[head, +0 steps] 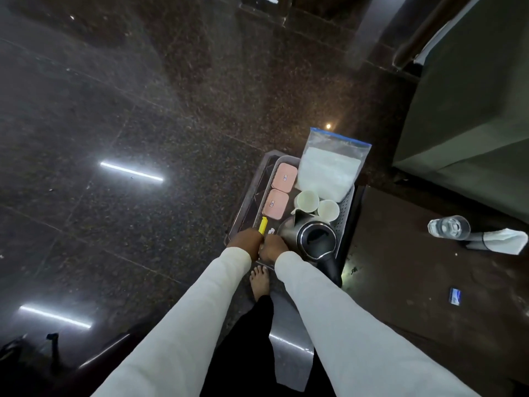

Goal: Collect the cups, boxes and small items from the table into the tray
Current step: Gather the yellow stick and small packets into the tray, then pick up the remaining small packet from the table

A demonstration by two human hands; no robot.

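Note:
A grey perforated tray point(345, 208) is held above the dark floor, next to the table's left edge. In it lie two pink boxes point(284, 177) point(275, 204), two white cups point(307, 200) point(328, 210), a steel kettle point(314, 238) with a black lid, a zip bag point(329, 167) of white material and a small yellow item point(262, 225). My left hand point(246, 242) and my right hand point(272, 249) sit side by side, closed on the tray's near rim. The yellow item rises just past my left fingers.
On the brown table point(415, 282) to the right lie a tipped clear glass point(448, 227), a folded white napkin point(503, 240) and a small blue packet point(455, 296). A grey cabinet point(472, 110) stands behind it. My bare foot point(260, 282) is on the floor below the tray.

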